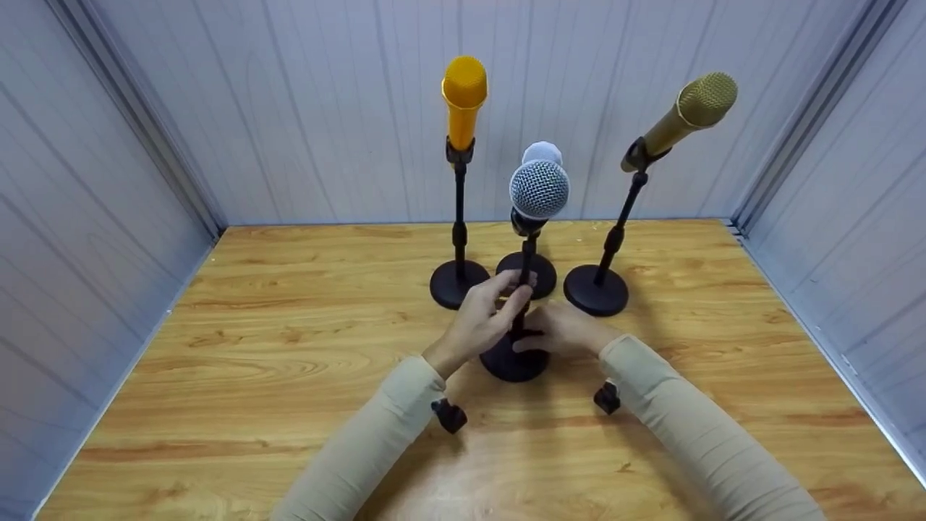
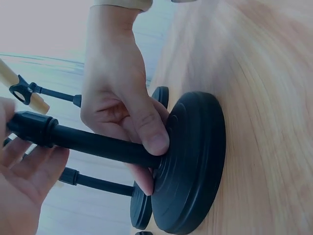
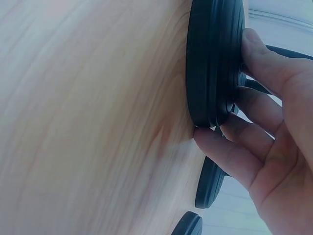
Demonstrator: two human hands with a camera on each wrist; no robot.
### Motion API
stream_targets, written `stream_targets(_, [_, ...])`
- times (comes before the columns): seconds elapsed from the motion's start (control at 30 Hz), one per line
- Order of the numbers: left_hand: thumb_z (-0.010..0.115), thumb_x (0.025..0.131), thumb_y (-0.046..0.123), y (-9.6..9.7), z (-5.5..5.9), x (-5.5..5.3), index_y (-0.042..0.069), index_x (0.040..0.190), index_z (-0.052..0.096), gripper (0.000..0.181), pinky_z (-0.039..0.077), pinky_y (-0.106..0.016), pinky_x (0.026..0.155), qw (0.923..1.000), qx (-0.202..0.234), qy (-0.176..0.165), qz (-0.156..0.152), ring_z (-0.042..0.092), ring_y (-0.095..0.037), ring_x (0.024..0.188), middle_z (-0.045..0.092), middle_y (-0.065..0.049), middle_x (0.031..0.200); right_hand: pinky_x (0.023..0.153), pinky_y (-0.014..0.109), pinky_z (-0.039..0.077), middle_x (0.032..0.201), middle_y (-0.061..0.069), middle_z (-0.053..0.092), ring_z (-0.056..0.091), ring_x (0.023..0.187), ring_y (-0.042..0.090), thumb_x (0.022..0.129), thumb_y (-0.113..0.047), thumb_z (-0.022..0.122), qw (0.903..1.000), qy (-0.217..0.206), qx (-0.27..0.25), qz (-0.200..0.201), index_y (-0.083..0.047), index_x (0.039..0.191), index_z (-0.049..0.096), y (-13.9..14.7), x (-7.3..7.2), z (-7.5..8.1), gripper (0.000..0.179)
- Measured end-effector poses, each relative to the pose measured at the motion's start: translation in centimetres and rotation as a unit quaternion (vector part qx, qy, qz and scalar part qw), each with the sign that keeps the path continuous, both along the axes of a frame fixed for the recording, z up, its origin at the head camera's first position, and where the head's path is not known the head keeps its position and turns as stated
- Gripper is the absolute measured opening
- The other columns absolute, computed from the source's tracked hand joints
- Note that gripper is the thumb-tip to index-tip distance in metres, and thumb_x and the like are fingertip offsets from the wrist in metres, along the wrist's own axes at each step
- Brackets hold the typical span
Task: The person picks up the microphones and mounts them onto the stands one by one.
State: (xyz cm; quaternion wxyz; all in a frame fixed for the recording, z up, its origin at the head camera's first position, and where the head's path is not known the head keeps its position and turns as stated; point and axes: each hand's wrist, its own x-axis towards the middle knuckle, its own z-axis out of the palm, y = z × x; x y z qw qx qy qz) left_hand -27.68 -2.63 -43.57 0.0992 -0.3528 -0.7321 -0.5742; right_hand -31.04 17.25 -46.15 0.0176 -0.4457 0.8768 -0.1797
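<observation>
A black desktop microphone stand (image 1: 515, 365) with a silver-mesh microphone (image 1: 540, 189) on top is between my hands on the wooden table. My left hand (image 1: 479, 318) grips its pole partway up, around the dark collar (image 2: 34, 128) seen in the left wrist view. Low on the same pole, my right hand (image 1: 568, 329) pinches with thumb and fingers just above the round base (image 2: 190, 161). In the right wrist view, fingertips of the right hand (image 3: 279, 122) reach down to the base's edge (image 3: 210, 63).
Behind stand a yellow microphone (image 1: 464, 101) and a gold microphone (image 1: 684, 116) on similar black stands. A white-topped microphone (image 1: 542, 151) is mostly hidden behind the silver one. Ribbed panel walls (image 1: 325, 108) border the table (image 1: 289, 347) at back and sides.
</observation>
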Motion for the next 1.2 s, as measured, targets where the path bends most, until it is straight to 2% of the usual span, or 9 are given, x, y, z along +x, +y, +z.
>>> stream_targets(0.13, [0.053, 0.108, 0.02, 0.1, 0.0, 0.2, 0.007, 0.127, 0.064, 0.026, 0.06, -0.038, 0.079, 0.9991, 0.026, -0.03, -0.015, 0.067, -0.018, 0.105, 0.069, -0.007, 0.12, 0.06, 0.029, 0.047, 0.068, -0.01, 0.063, 0.056, 0.062, 0.007, 0.092, -0.039, 0.075, 1.0, -0.005, 0.004, -0.006, -0.015, 0.08, 0.069, 0.0, 0.1, -0.1, 0.027])
stream_targets(0.3, [0.055, 0.107, 0.021, 0.0, -0.1, 0.2, 0.008, 0.122, 0.066, 0.022, 0.06, -0.037, 0.076, 0.9987, 0.024, -0.045, -0.005, 0.068, -0.018, 0.102, 0.07, -0.004, 0.115, 0.06, 0.029, 0.046, 0.069, -0.01, 0.062, 0.054, 0.061, 0.006, 0.092, -0.039, 0.076, 0.9998, -0.014, 0.006, -0.013, -0.015, 0.081, 0.07, 0.0, 0.2, -0.1, 0.027])
stream_targets(0.37, [0.055, 0.107, 0.023, -0.1, 0.0, 0.2, 0.009, 0.121, 0.066, 0.022, 0.06, -0.035, 0.079, 0.9988, 0.02, -0.046, -0.001, 0.068, -0.017, 0.102, 0.07, -0.003, 0.115, 0.061, 0.03, 0.048, 0.07, -0.009, 0.064, 0.056, 0.062, 0.007, 0.091, -0.038, 0.076, 0.9997, -0.015, 0.007, -0.016, -0.015, 0.081, 0.07, -0.1, 0.2, -0.1, 0.026])
stream_targets(0.5, [0.056, 0.106, 0.026, -0.1, 0.1, 0.1, 0.011, 0.119, 0.068, 0.023, 0.06, -0.034, 0.078, 0.9988, 0.016, -0.045, 0.008, 0.069, -0.016, 0.1, 0.07, -0.001, 0.113, 0.067, 0.033, 0.053, 0.077, -0.007, 0.069, 0.062, 0.069, 0.01, 0.091, -0.039, 0.076, 0.9997, -0.012, 0.012, -0.017, -0.015, 0.087, 0.073, -0.3, 0.2, 0.0, 0.024])
stream_targets(0.6, [0.057, 0.106, 0.026, 0.0, 0.0, 0.1, 0.01, 0.117, 0.069, 0.023, 0.06, -0.033, 0.078, 0.999, 0.018, -0.037, 0.02, 0.07, -0.013, 0.098, 0.071, -0.001, 0.111, 0.071, 0.035, 0.055, 0.081, -0.006, 0.072, 0.066, 0.075, 0.014, 0.092, -0.038, 0.075, 0.9999, 0.007, 0.01, 0.0, -0.014, 0.09, 0.075, -0.4, 0.1, -0.1, 0.024])
stream_targets(0.73, [0.058, 0.105, 0.02, 0.1, 0.0, 0.3, 0.006, 0.114, 0.07, 0.02, 0.06, -0.035, 0.079, 0.9988, 0.024, -0.027, 0.031, 0.071, -0.013, 0.097, 0.073, -0.005, 0.109, 0.071, 0.037, 0.056, 0.081, -0.004, 0.073, 0.067, 0.076, 0.017, 0.092, -0.036, 0.076, 0.9995, 0.027, 0.002, 0.018, -0.011, 0.089, 0.075, -0.5, 0.0, -0.1, 0.025])
stream_targets(0.83, [0.058, 0.105, 0.014, 0.0, 0.6, 0.9, 0.003, 0.115, 0.07, 0.019, 0.06, -0.039, 0.078, 0.9987, 0.029, -0.029, 0.031, 0.071, -0.014, 0.096, 0.073, -0.008, 0.109, 0.07, 0.037, 0.056, 0.08, -0.004, 0.072, 0.067, 0.074, 0.016, 0.092, -0.037, 0.076, 0.9999, 0.014, 0.007, 0.007, -0.012, 0.088, 0.075, -0.5, 0.1, -0.1, 0.026])
stream_targets(1.03, [0.057, 0.105, 0.008, -0.1, 2.8, 2.4, 0.001, 0.12, 0.067, 0.02, 0.059, -0.04, 0.083, 0.9987, 0.038, -0.011, 0.032, 0.072, -0.015, 0.096, 0.073, -0.011, 0.109, 0.079, 0.038, 0.056, 0.091, -0.004, 0.075, 0.069, 0.085, 0.017, 0.093, -0.038, 0.075, 0.9998, -0.01, 0.014, -0.006, -0.014, 0.097, 0.077, -0.5, 0.1, 0.0, 0.025])
stream_targets(1.2, [0.055, 0.105, 0.006, 0.0, 2.7, 2.6, 0.002, 0.118, 0.067, 0.018, 0.059, -0.039, 0.084, 0.9986, 0.033, -0.001, 0.041, 0.072, -0.016, 0.098, 0.072, -0.012, 0.11, 0.076, 0.037, 0.056, 0.089, -0.005, 0.074, 0.068, 0.082, 0.015, 0.093, -0.038, 0.074, 0.9999, -0.011, 0.011, -0.002, -0.014, 0.096, 0.077, -0.5, 0.1, 0.0, 0.025])
